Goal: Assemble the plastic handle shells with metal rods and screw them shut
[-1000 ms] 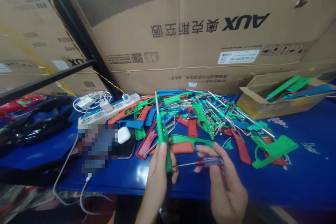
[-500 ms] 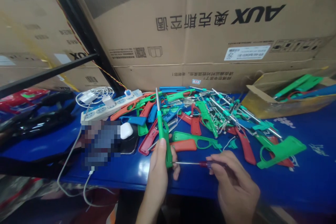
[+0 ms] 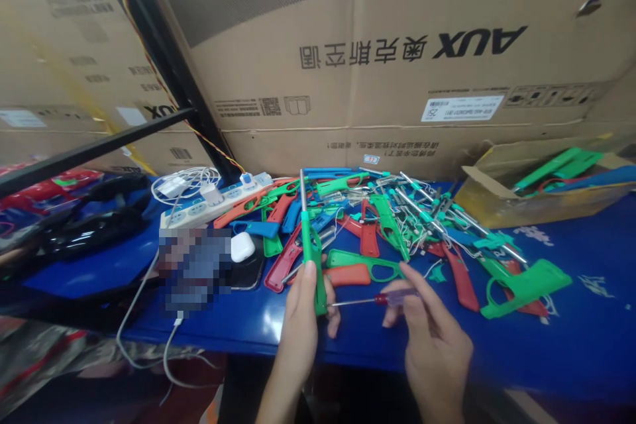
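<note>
My left hand [image 3: 304,315] is closed around a green long-necked lighter [image 3: 312,252], its metal tube pointing up and away. A screwdriver [image 3: 382,298] with a clear purple-red handle is in my right hand [image 3: 434,344], gripped between thumb and fingers. Its shaft lies roughly level, and the tip meets the lower end of the green handle. Beyond my hands lies a green lighter shell half [image 3: 358,262] with a trigger loop, above an orange handle piece [image 3: 348,275]. To the right rest a red handle piece [image 3: 461,278] and a larger green shell [image 3: 531,285].
A heap of lighter parts [image 3: 392,212] spreads over the blue table [image 3: 586,338]. An open cardboard box [image 3: 501,202] with more shells stands at the right. On the left are a power strip [image 3: 218,205], a white earbud case [image 3: 242,247], cables and black wrapped items [image 3: 89,222].
My right hand has shifted left and its fingers have re-gripped the screwdriver handle, index finger now more extended. My left hand keeps the lighter in place. The view has moved slightly.
</note>
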A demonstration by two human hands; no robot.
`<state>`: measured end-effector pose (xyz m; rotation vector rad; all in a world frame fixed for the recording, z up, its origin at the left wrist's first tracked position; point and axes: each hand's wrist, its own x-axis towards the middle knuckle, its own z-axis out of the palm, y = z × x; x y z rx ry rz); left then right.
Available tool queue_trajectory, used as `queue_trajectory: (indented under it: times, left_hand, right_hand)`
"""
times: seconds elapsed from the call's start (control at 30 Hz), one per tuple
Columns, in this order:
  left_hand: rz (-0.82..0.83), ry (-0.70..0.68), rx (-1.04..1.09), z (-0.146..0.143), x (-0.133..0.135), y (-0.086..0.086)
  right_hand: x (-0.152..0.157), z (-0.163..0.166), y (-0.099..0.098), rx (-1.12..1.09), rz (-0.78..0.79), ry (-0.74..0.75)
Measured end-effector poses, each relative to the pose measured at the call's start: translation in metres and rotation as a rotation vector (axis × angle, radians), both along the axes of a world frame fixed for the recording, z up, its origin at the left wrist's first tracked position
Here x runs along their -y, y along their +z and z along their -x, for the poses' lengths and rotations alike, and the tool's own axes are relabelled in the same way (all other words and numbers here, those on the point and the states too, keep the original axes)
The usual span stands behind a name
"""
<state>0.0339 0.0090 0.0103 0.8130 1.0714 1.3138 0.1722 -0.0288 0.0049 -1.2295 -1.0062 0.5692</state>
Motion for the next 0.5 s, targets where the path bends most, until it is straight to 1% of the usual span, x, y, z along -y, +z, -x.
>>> queue_trajectory:
  times: [0.1,0.17,0.37,0.5]
  left_hand:
    - [0.005,-0.019,0.000,0.0020,-0.0003,-0.0032]
    - [0.005,-0.026,0.000,0.0032,-0.0004,-0.0051]
    - [0.002,-0.019,0.002,0.0044,-0.0010,-0.0062]
    - [0.015,-0.001,0.016,0.0036,-0.0018,-0.0042]
  right_hand:
    - [-0.0004,-0.0041,-0.0046,-0.053,-0.003,0.161]
    - [-0.0014,-0.0054,-0.0072,-0.099,-0.014,0.206]
    - [-0.0070,-0.0041,-0.0054,-0.101,0.041,0.110]
    - [-0.0049,-0.0045,-0.0055,-0.008,0.005,0.092]
